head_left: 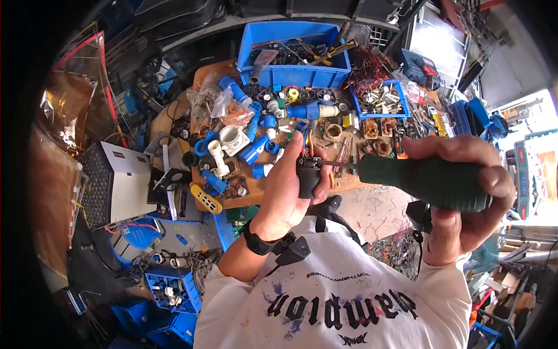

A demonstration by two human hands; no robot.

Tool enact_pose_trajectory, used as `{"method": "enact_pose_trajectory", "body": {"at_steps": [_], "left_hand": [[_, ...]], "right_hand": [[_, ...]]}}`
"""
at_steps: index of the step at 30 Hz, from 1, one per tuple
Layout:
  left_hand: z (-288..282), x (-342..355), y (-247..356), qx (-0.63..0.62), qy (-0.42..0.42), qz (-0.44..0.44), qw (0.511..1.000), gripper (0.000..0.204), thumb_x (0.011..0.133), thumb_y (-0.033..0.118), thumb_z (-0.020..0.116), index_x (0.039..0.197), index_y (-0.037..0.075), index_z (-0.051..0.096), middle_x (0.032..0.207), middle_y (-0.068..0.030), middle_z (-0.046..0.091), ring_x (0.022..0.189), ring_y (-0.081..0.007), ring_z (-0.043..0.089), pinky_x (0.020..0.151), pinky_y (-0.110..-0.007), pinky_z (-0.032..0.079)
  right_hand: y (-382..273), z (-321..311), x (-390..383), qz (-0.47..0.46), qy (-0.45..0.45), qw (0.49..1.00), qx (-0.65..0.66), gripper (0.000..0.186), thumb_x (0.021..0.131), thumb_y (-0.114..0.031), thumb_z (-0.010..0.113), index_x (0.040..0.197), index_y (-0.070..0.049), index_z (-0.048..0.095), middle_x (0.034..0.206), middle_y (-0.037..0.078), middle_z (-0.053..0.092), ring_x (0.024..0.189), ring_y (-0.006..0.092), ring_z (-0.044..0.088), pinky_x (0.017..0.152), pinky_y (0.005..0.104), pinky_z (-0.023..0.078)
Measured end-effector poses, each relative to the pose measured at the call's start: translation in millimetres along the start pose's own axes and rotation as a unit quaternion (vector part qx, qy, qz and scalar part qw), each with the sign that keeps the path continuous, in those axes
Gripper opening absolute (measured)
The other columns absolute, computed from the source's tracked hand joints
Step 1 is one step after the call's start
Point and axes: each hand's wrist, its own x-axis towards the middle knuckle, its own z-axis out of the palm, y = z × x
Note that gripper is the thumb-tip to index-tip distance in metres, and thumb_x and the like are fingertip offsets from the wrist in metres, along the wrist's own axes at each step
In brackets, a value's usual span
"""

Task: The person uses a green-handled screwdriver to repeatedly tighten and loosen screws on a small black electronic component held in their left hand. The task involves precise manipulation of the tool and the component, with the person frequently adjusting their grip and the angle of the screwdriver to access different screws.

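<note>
My left hand point(281, 195) is wrapped round a black cylindrical plug insert point(307, 181) with metal terminals at its upper end. Coloured wires point(310, 145) rise from that end. In my right hand point(474, 228) is a screwdriver point(427, 179) with a thick dark green handle, fingers over the top and thumb below. Its thin shaft points left and meets the insert's terminal end; whether the tip sits in a screw is too small to tell. Beyond my left hand lie blue and white industrial plug parts point(254, 150) on the wooden workbench point(244, 200).
A large blue crate point(290, 75) of wires and tools stands at the bench's back. A smaller blue tray point(381, 111) holds metal pieces. A yellow remote-like control point(206, 198) lies at the left front edge. Blue bins point(187, 289) sit on the floor, lower left.
</note>
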Motion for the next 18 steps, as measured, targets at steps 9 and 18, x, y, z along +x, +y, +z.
{"method": "enact_pose_trajectory", "body": {"at_steps": [9, 18], "left_hand": [[1, -1, -2, -0.011, 0.001, -0.022, 1.0, 0.046, 0.095, 0.052, 0.044, 0.089, 0.007, 0.054, 0.071, -0.0066, 0.057, 0.042, -0.0158, 0.048, 0.04, -0.028, 0.034], [-5, -2, -2, 0.015, 0.002, 0.004, 1.0, 0.046, 0.094, 0.052, 0.045, 0.089, 0.008, 0.054, 0.068, -0.006, 0.057, 0.041, -0.0151, 0.047, 0.039, -0.028, 0.033]], "right_hand": [[-4, 5, -1, 0.001, -0.011, 1.0, -0.015, 0.043, 0.086, -0.036, 0.067, 0.112, -0.015, 0.04, 0.108, 0.021, 0.052, 0.091, 0.0304, 0.06, 0.086, 0.0486, 0.05], [-24, -5, -7, 0.053, -0.043, 0.966, -0.25, 0.071, 0.077, -0.053, 0.07, 0.118, -0.003, 0.042, 0.1, 0.013, 0.057, 0.083, 0.0185, 0.058, 0.074, 0.0297, 0.047]]}}
